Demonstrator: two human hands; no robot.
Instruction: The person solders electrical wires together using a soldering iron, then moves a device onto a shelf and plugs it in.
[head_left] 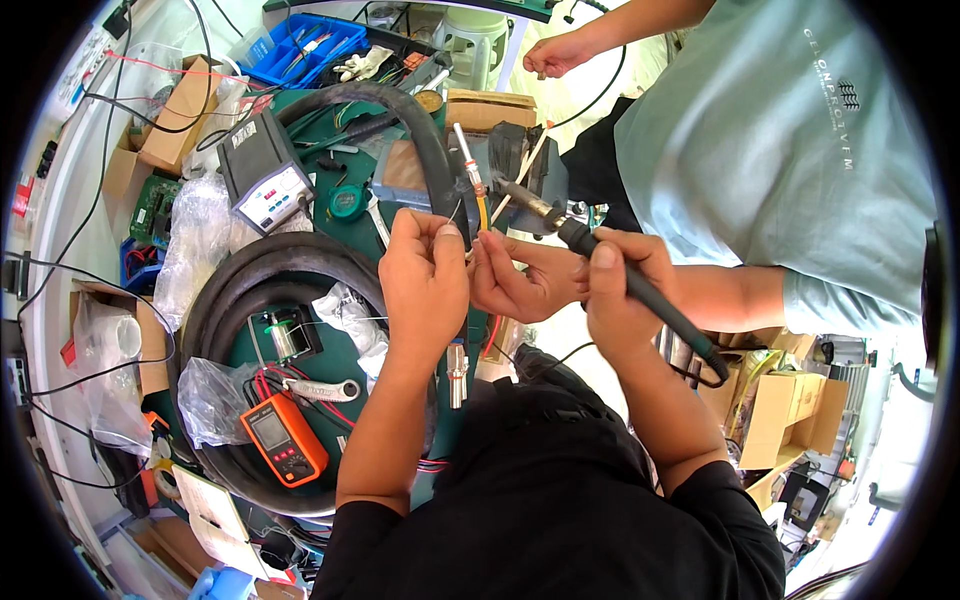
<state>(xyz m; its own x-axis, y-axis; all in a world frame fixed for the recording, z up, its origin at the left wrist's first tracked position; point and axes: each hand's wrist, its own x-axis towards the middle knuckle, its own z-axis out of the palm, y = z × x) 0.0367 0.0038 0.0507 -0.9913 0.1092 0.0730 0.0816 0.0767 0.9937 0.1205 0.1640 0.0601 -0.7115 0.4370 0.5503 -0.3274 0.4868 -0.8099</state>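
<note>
My right hand [630, 290] is wrapped round the dark handle of a soldering iron [570, 228]. The iron's metal tip points up and left, close to a slim metal connector [470, 165] on a yellow wire [483, 212]; whether they touch I cannot tell. Faint smoke shows beside the connector. With finger and thumb, my left hand [425, 280] pinches a thin solder wire [455, 212], its end rising toward the connector. A strand runs from that hand back to a solder spool [287, 337]. Between my hands, a co-worker's hand [525, 278] holds the yellow wire steady from the right.
A thick black cable [225, 290] coils across the green bench top. Near it are a soldering station [262, 175], an orange meter [284, 440], an adjustable wrench [322, 389] and a loose metal connector [457, 375]. The co-worker [760, 130] stands close at the right.
</note>
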